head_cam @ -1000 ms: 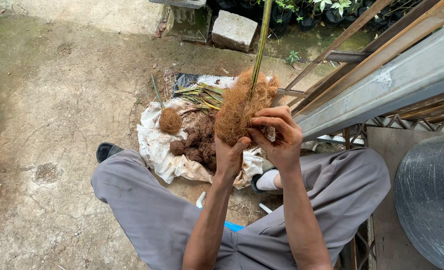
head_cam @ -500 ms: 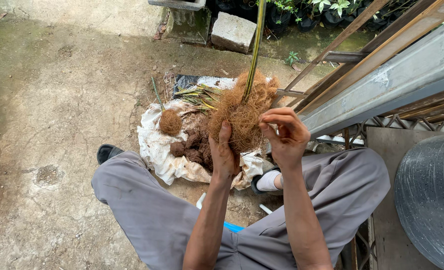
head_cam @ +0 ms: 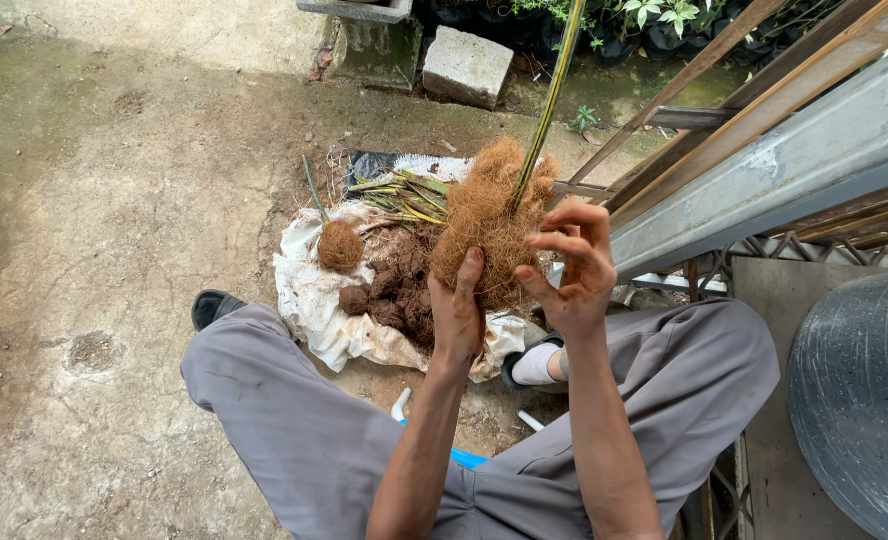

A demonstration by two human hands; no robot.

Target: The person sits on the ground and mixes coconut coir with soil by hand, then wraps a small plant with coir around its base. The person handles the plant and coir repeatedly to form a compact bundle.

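My left hand (head_cam: 459, 305) grips the underside of a ball of brown coconut fibre (head_cam: 492, 225) wrapped about the base of a green plant stem (head_cam: 546, 95) that rises out of the top of the view. My right hand (head_cam: 572, 268) is beside the ball on its right, fingers curled and spread, fingertips touching or nearly touching the fibre. Below lies a white sack (head_cam: 314, 295) on the ground, carrying clumps of dark soil (head_cam: 394, 285), a smaller fibre-wrapped ball (head_cam: 340, 245) with a thin stem, and cut green stalks (head_cam: 404, 195).
I sit with legs in grey trousers (head_cam: 294, 420) spread on a concrete ground (head_cam: 114, 200). A grey metal beam and wooden slats (head_cam: 764, 130) run along the right. A concrete block (head_cam: 467, 65) and potted plants (head_cam: 654, 20) stand at the back. A dark ribbed drum (head_cam: 859, 400) is at right.
The fibre ball with its stem has shifted slightly and turned in my hands. My right hand has come off the ball's front and opened its fingers at its right side.
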